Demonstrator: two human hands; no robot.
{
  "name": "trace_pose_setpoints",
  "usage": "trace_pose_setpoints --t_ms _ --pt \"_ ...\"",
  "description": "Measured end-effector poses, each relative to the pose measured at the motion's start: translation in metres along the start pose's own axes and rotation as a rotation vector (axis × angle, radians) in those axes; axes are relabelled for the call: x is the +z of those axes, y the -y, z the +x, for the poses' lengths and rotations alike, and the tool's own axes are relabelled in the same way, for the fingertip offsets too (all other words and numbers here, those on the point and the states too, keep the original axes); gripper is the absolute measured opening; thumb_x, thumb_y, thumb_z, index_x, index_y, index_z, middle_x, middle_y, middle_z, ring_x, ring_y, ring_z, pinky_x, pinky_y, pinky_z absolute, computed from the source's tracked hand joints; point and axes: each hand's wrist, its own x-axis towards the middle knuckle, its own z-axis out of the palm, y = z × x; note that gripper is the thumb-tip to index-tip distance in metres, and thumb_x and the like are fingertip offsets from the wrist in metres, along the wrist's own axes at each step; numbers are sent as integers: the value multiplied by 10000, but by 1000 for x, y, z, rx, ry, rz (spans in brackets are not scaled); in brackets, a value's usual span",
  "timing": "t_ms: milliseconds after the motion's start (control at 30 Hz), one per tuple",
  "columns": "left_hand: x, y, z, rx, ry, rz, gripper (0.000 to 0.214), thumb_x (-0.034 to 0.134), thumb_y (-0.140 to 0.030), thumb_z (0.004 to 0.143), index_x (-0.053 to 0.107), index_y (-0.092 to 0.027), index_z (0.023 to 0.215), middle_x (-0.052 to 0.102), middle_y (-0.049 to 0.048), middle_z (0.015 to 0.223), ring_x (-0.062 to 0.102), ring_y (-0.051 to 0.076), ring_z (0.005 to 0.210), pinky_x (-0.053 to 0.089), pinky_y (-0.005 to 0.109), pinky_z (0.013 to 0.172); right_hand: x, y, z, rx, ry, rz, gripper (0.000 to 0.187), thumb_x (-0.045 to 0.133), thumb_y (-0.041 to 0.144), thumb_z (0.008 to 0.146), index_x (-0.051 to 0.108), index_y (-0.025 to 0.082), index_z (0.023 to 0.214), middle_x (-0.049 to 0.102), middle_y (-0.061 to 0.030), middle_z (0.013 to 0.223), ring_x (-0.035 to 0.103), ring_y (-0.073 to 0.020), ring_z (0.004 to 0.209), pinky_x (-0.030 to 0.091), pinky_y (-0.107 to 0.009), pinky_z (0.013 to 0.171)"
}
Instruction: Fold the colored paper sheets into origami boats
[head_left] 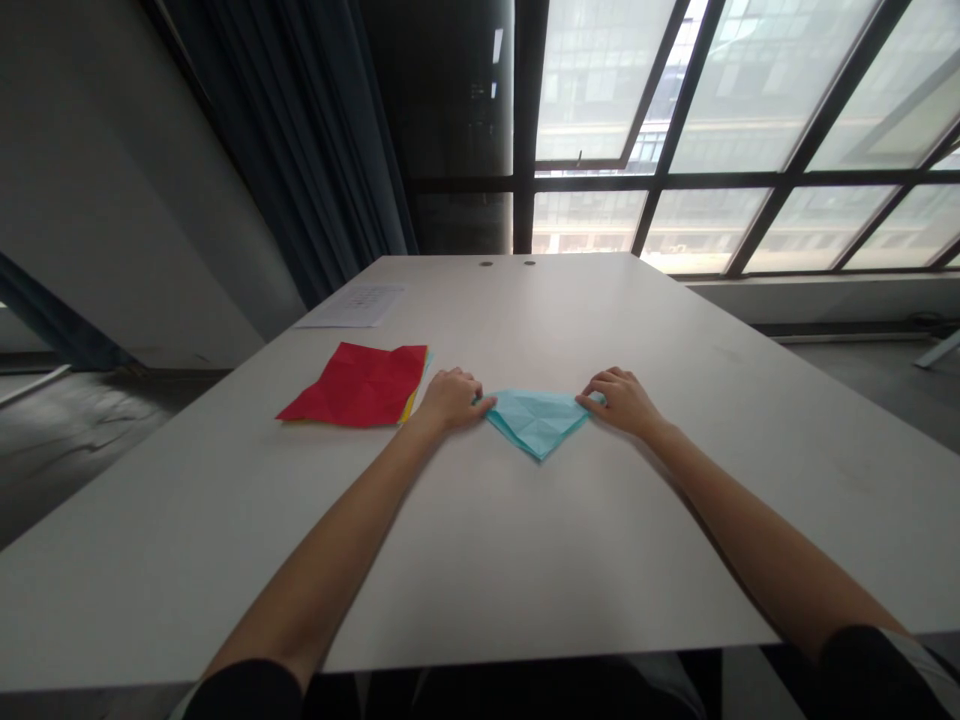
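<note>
A light blue sheet of paper [540, 418], folded into a triangle with crease lines across it, lies on the table with its point toward me. My left hand [454, 399] pinches its left corner between thumb and fingers. At the opposite corner, my right hand [619, 402] grips the paper the same way, thumb on top. The lower edges show more than one layer, slightly apart. Both hands rest on the tabletop.
Left of my left hand lies a stack of creased paper, red [364, 385] on top, with yellow and light blue edges beneath. A printed white sheet [352, 306] sits farther back on the white table [525, 560]. Beyond are a dark curtain [300, 130] and windows.
</note>
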Motion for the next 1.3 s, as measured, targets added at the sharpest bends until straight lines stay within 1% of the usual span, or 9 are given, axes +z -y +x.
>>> trace_pose_setpoints --t_ms 67,167,267,433,600,767,867,1000,1300 --pt "-1 -10 2 59 2 -16 315 459 -394 765 629 -177 916 621 86 930 522 231 920 398 375 813 0 7 2 -35 -3 12 271 468 383 811 645 202 907 637 -79 924 511 -237 928 360 -384 824" --pt "3 -22 4 221 33 -99 384 448 -181 750 532 -223 1123 578 55 1075 505 183 984 406 306 833 2 13 3 -139 44 93 265 433 276 833 612 211 1017 620 -74 967 519 -212 922 386 -362 825" --pt "7 -30 5 298 48 -132 438 420 -88 728 528 -243 1124 538 46 1145 488 168 1028 400 289 860 4 17 4 -222 103 214 295 382 171 832 610 201 1017 614 -69 974 535 -181 906 409 -333 834" --pt "7 -42 5 319 67 -149 237 382 -259 835 584 -177 926 559 77 1093 500 189 1013 399 317 873 2 21 4 -237 148 274 272 418 277 841 614 191 1008 620 -74 971 546 -183 910 416 -336 845" --pt "11 -52 3 271 118 -177 359 356 -382 853 482 -154 1099 531 108 1150 467 199 1083 370 338 908 0 27 5 -277 165 155 328 498 371 795 598 188 1048 616 -83 971 529 -214 912 406 -366 839" --pt "20 -60 -1 188 264 -148 502 226 -413 876 252 -195 1327 244 90 1416 219 237 1288 212 469 1009 6 37 6 -280 202 117 323 405 251 838 550 201 1123 597 -81 1025 515 -205 936 403 -361 834" --pt "19 -64 -4 137 329 -152 559 173 -460 868 172 -201 1363 156 71 1444 115 253 1317 145 527 1012 8 44 5 -267 215 118 348 390 198 823 538 193 1138 583 -93 1054 507 -207 960 400 -358 839" --pt "15 -69 -7 95 378 -160 738 201 -630 787 93 -208 1382 87 70 1455 40 316 1316 118 589 984 6 51 4 -235 213 128 347 411 302 834 529 188 1139 572 -103 1078 495 -225 993 383 -378 863" --pt "20 -74 -9 58 398 -155 975 168 -766 675 11 -116 1385 -4 118 1449 -6 333 1314 84 588 991 10 51 2 -223 240 139 411 372 297 846 449 165 1228 502 -109 1216 447 -232 1102 354 -407 928"
